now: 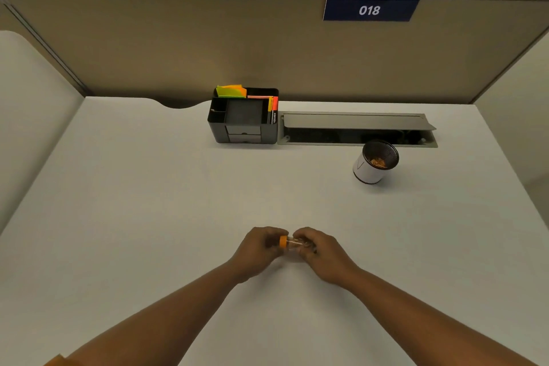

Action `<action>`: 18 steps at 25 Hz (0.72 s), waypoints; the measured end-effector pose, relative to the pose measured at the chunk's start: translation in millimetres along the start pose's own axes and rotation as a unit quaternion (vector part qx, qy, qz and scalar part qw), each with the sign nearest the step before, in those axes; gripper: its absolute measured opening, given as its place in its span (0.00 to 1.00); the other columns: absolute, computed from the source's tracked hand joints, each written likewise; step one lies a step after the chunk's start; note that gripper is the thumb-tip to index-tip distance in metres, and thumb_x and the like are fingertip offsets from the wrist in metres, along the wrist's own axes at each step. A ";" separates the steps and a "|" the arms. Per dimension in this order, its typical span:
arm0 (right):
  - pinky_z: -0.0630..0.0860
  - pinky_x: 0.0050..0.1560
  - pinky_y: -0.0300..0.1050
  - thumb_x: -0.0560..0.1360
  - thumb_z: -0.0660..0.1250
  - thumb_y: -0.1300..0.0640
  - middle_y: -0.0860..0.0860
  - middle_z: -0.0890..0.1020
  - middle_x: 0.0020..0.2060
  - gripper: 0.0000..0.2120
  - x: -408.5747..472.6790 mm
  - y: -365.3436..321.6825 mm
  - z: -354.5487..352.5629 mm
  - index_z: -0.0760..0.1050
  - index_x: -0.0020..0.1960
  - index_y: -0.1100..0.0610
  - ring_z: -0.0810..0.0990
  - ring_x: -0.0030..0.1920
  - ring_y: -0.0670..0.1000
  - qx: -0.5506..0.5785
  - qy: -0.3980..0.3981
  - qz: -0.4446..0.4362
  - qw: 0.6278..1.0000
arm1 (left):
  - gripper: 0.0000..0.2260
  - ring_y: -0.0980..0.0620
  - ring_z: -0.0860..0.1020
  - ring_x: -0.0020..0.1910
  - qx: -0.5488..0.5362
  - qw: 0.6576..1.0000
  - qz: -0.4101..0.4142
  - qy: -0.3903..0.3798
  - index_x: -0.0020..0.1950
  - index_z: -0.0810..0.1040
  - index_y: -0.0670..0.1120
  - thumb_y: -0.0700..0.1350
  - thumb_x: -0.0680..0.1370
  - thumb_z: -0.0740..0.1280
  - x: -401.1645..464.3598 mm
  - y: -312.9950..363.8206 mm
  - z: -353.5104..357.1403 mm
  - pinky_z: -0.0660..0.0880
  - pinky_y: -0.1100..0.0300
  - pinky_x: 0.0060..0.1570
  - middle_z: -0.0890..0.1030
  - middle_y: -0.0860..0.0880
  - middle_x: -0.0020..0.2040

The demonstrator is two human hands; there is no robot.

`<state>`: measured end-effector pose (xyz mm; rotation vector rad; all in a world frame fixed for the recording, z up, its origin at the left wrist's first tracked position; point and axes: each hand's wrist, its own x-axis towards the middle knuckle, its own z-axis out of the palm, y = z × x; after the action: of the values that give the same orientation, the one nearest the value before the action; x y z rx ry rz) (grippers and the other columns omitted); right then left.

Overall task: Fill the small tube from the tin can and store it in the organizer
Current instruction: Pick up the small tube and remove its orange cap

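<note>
Both hands are low over the bench (148, 202), and the small tube (294, 244) lies sideways between them, held just clear of the surface or resting on it, hard to say which. Your left hand (258, 249) has its fingers (269, 235) pinched round the orange cap (283, 241); your right hand (319, 252) has its fingers (306, 239) wrapped round the clear body. Both sets are clamped on the tube, one at each end.

This reads as the cap step, twisting it off or on; the tube's contents are too blurred to tell which. Either way, keep the right fingers still and let the left fingers do the turning. Tip the capped end upward before it comes free, since a sideways tube would spill toward your left fingers.

The tin can (375, 162) stands well beyond your right fingers, tilted open toward you, with something orange-brown inside. The organizer (243, 122) sits far ahead of your left fingers, against the partition (178, 47). Keep hold of the cap once it is off; it looks small enough to roll away.
</note>
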<state>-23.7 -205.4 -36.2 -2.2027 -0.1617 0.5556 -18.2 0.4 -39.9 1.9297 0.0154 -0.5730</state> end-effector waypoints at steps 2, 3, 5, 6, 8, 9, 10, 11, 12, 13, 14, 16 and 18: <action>0.75 0.48 0.31 0.77 0.72 0.58 0.44 0.84 0.51 0.11 -0.7 -4.3 -2.7 0.80 0.58 0.48 0.81 0.51 0.43 0.081 0.018 0.009 0.996 | 0.15 0.53 0.85 0.52 -0.123 0.992 -0.012 -0.004 0.60 0.83 0.45 0.36 0.74 0.75 -1.9 9.4 -2.0 0.81 0.64 0.51 0.87 0.47 0.52; 0.76 0.50 0.33 0.76 0.74 0.57 0.44 0.85 0.51 0.12 -0.5 -6.6 -4.3 0.81 0.58 0.48 0.82 0.51 0.43 0.116 0.022 0.015 0.993 | 0.15 0.50 0.86 0.52 -0.159 0.987 -0.012 -0.001 0.60 0.83 0.43 0.35 0.74 0.75 -1.7 13.7 -3.3 0.81 0.62 0.51 0.87 0.44 0.52; 0.78 0.53 0.37 0.75 0.75 0.58 0.46 0.86 0.52 0.13 2.0 -9.7 -7.8 0.82 0.58 0.50 0.83 0.53 0.45 0.169 0.029 0.024 0.985 | 0.15 0.46 0.86 0.51 -0.193 0.981 -0.008 0.005 0.58 0.83 0.42 0.33 0.73 0.75 -0.9 21.6 -5.7 0.82 0.61 0.52 0.87 0.41 0.52; 0.79 0.53 0.38 0.75 0.75 0.58 0.47 0.86 0.52 0.13 3.3 -11.4 -9.7 0.82 0.58 0.50 0.83 0.53 0.46 0.188 0.033 0.028 0.981 | 0.15 0.46 0.87 0.50 -0.200 0.980 -0.005 0.008 0.58 0.84 0.42 0.33 0.73 0.76 -0.7 24.8 -6.8 0.82 0.61 0.51 0.87 0.40 0.52; 0.79 0.53 0.38 0.75 0.75 0.59 0.47 0.86 0.51 0.12 4.6 -15.2 -13.9 0.83 0.57 0.49 0.84 0.52 0.46 0.219 0.042 0.035 0.974 | 0.15 0.45 0.87 0.50 -0.204 0.979 0.001 0.013 0.57 0.84 0.43 0.33 0.72 0.76 -0.5 30.0 -9.6 0.82 0.59 0.52 0.88 0.41 0.51; 0.80 0.52 0.37 0.75 0.75 0.60 0.47 0.87 0.51 0.12 4.7 -17.0 -15.5 0.83 0.55 0.48 0.84 0.51 0.46 0.229 0.043 0.037 0.972 | 0.15 0.44 0.86 0.50 -0.206 0.979 0.003 0.014 0.56 0.85 0.44 0.33 0.71 0.77 -0.6 32.2 -11.1 0.82 0.58 0.52 0.88 0.41 0.51; 0.80 0.52 0.37 0.75 0.75 0.60 0.47 0.87 0.50 0.12 4.5 -18.2 -17.1 0.83 0.54 0.47 0.85 0.51 0.46 0.236 0.042 0.039 0.970 | 0.14 0.44 0.86 0.50 -0.207 0.978 0.005 0.013 0.55 0.85 0.44 0.33 0.71 0.77 -0.5 34.1 -12.6 0.82 0.57 0.53 0.88 0.42 0.50; 0.80 0.51 0.37 0.75 0.75 0.61 0.46 0.87 0.50 0.12 4.3 -19.2 -18.5 0.83 0.54 0.47 0.85 0.50 0.46 0.243 0.038 0.040 0.969 | 0.14 0.44 0.86 0.49 -0.206 0.978 0.007 0.009 0.54 0.85 0.44 0.33 0.71 0.77 -0.5 35.7 -14.1 0.82 0.57 0.53 0.88 0.42 0.49; 0.80 0.49 0.36 0.75 0.75 0.61 0.46 0.87 0.49 0.12 3.8 -19.8 -19.6 0.84 0.53 0.47 0.85 0.49 0.45 0.248 0.033 0.039 0.967 | 0.13 0.46 0.86 0.49 -0.203 0.979 0.009 0.003 0.54 0.85 0.44 0.33 0.71 0.77 -0.5 36.9 -15.8 0.82 0.58 0.52 0.88 0.44 0.49; 0.80 0.47 0.35 0.75 0.75 0.62 0.45 0.87 0.48 0.11 3.2 -20.2 -20.4 0.84 0.53 0.48 0.85 0.49 0.44 0.250 0.029 0.038 0.967 | 0.13 0.47 0.86 0.48 -0.196 0.980 0.012 -0.003 0.54 0.85 0.43 0.33 0.72 0.76 -0.6 38.3 -17.4 0.82 0.59 0.51 0.88 0.44 0.48; 0.80 0.47 0.34 0.75 0.75 0.62 0.46 0.87 0.48 0.11 3.4 -20.7 -21.2 0.84 0.54 0.49 0.85 0.49 0.44 0.250 0.024 0.038 0.967 | 0.12 0.48 0.86 0.47 -0.188 0.982 0.014 -0.010 0.54 0.85 0.42 0.33 0.72 0.76 -0.5 39.5 -19.1 0.82 0.60 0.50 0.88 0.44 0.47; 0.81 0.50 0.37 0.75 0.74 0.63 0.48 0.87 0.50 0.11 2.7 -21.0 -24.1 0.84 0.56 0.54 0.85 0.50 0.46 0.252 0.015 0.038 0.967 | 0.12 0.49 0.86 0.46 -0.173 0.985 0.019 -0.019 0.54 0.85 0.40 0.32 0.72 0.76 -1.7 42.1 -20.6 0.82 0.61 0.49 0.87 0.43 0.47; 0.82 0.54 0.44 0.75 0.74 0.64 0.51 0.88 0.50 0.11 2.4 -20.4 -27.3 0.85 0.56 0.56 0.85 0.52 0.50 0.260 0.004 0.033 0.965 | 0.11 0.49 0.86 0.46 -0.164 0.986 0.024 -0.023 0.54 0.85 0.39 0.32 0.72 0.75 -2.8 43.8 -20.8 0.82 0.59 0.50 0.87 0.41 0.48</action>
<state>-8.1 -210.9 -6.3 -1.7019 0.0590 0.5516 -1.0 0.4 5.5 1.5934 0.0322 -0.5461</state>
